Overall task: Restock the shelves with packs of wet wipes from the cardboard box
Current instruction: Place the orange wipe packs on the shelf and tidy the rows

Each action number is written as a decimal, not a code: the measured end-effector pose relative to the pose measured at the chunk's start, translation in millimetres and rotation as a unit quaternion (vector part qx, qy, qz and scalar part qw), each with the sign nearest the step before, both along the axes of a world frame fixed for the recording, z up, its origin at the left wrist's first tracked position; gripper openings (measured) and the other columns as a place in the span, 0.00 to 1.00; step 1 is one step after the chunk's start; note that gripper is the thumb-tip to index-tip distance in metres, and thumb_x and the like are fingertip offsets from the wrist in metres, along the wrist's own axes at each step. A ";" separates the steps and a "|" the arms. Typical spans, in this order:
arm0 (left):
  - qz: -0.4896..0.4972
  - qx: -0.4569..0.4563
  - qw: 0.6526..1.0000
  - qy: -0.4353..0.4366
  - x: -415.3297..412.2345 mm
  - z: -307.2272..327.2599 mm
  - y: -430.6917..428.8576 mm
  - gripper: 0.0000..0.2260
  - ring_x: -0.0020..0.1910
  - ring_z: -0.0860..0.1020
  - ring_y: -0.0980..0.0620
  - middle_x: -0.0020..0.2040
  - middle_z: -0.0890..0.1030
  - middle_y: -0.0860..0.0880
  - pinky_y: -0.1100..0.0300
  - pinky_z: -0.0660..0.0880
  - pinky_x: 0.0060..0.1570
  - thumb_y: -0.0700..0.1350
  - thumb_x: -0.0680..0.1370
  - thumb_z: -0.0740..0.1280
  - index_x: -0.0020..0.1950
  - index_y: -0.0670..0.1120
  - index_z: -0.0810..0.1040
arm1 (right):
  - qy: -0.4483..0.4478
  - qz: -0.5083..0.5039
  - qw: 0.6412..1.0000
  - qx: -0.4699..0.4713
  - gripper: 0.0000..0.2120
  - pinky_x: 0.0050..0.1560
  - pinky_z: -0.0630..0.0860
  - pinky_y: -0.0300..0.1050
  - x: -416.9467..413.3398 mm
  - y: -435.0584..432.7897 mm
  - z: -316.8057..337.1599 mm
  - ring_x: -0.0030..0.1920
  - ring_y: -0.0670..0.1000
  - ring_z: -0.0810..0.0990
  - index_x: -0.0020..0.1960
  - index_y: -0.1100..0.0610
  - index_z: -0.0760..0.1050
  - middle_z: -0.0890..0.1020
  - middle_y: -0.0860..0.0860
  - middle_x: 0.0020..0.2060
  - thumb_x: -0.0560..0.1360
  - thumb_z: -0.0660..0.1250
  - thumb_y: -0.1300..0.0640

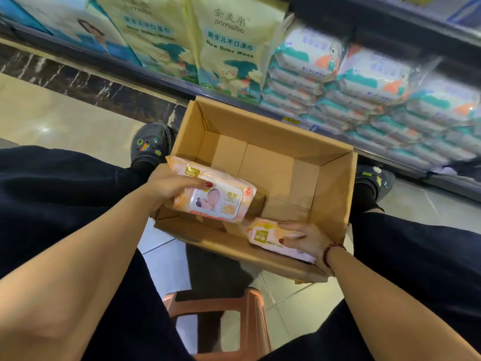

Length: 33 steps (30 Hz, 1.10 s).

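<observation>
1. Nearest the viewer, a pink plastic stool (pixel 251 306) stands on the tiled floor, between the person's dark-trousered legs.
2. Just beyond, the right hand (pixel 308 241) curls its fingers over a pink wipes pack (pixel 268 238) lying in the near right corner of the open cardboard box (pixel 335 196).
3. The left hand (pixel 170 187) grips a second pink pack (pixel 221 201), held above the box's near left edge.
4. Black clogs (pixel 151 144) flank the box.
5. Farthest, the low shelf (pixel 294 121) holds stacked white-and-teal packs (pixel 374 82) and tall yellow baby-wipes bags (pixel 229 45).
</observation>
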State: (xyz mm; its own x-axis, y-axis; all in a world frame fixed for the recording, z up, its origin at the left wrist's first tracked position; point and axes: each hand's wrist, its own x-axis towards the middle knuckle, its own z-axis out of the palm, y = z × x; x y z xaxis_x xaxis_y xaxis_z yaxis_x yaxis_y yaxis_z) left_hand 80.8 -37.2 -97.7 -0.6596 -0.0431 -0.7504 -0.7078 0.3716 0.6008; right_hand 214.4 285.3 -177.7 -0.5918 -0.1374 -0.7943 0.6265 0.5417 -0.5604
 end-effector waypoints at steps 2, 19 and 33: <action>0.018 0.004 1.000 0.000 -0.7 -1.5 0.0 0.14 0.44 0.82 0.52 0.42 0.83 0.51 0.58 0.78 0.41 0.41 0.62 0.80 0.41 0.50 0.78 | 0.024 0.099 0.994 0.048 0.29 0.68 0.66 0.42 1.2 -2.3 -9.2 0.70 0.50 0.69 0.69 0.40 0.66 0.71 0.48 0.70 0.72 0.72 0.50; -0.008 -0.012 1.000 -0.027 -1.4 -10.2 -1.0 0.36 0.45 0.84 0.48 0.45 0.86 0.50 0.46 0.81 0.49 0.56 0.45 0.83 0.50 0.48 0.82 | 0.081 -0.104 0.978 0.164 0.25 0.44 0.69 0.40 -20.0 -3.4 -22.0 0.47 0.50 0.77 0.53 0.58 0.81 0.82 0.53 0.48 0.61 0.81 0.48; -0.002 -0.011 1.000 -0.016 -0.7 -18.1 -0.2 0.31 0.44 0.85 0.48 0.43 0.86 0.50 0.46 0.80 0.50 0.54 0.47 0.81 0.48 0.48 0.83 | -0.009 -0.069 0.988 0.141 0.39 0.61 0.74 0.47 -27.8 6.1 -36.8 0.60 0.52 0.73 0.63 0.52 0.71 0.72 0.51 0.60 0.56 0.83 0.48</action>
